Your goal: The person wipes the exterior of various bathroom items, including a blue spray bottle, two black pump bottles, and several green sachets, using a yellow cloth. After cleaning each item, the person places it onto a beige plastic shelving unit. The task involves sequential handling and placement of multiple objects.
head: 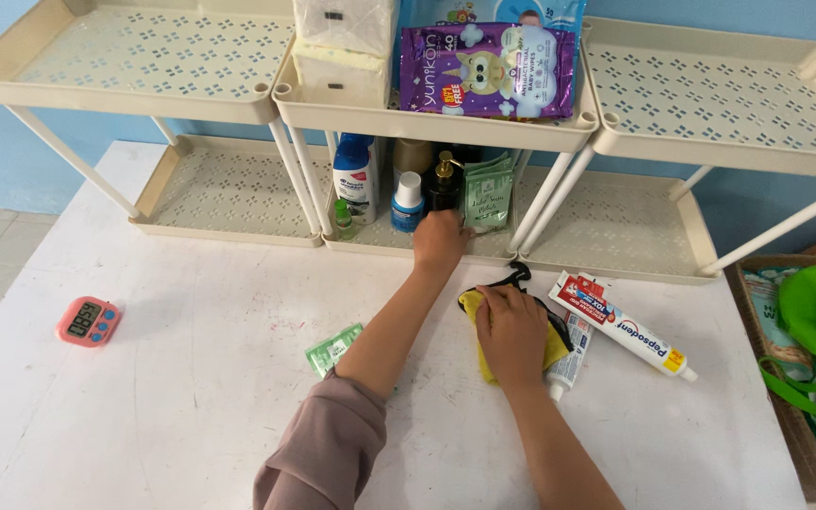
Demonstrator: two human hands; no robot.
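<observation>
Reaching into the lower tier of the middle cream rack [399, 247], the left hand [439, 238] is closing around something at the tray's front edge, just in front of a dark pump bottle [443, 182] and beside a clutch of green sachets [487, 194]. Fingers are curled narrow; what they are pinching is hidden under the knuckles, so cannot tell whether an item is in the grasp or merely being touched.

The right hand [510, 324] is lying flat, palm down, pressing on a yellow-and-black pouch [553, 348] on the white table [162, 378]. Fingers are spread moderately, holding the pouch in place rather than lifting it.

Just right of the pouch, a boxed toothpaste [623, 324] is lying diagonally, with a smaller white tube [569, 364] partly tucked under the pouch's edge. A lone green sachet [333, 348] is resting on the table beside the left forearm. A pink digital timer [89, 321] is sitting well apart at the left.

Judging by posture, the step in hand is placing or adjusting a small item on the lower shelf among the toiletries: shampoo bottle [355, 176], blue-capped bottle [408, 202]. The next move is calling for a clean withdrawal of the left hand without toppling the upright bottles.
</observation>
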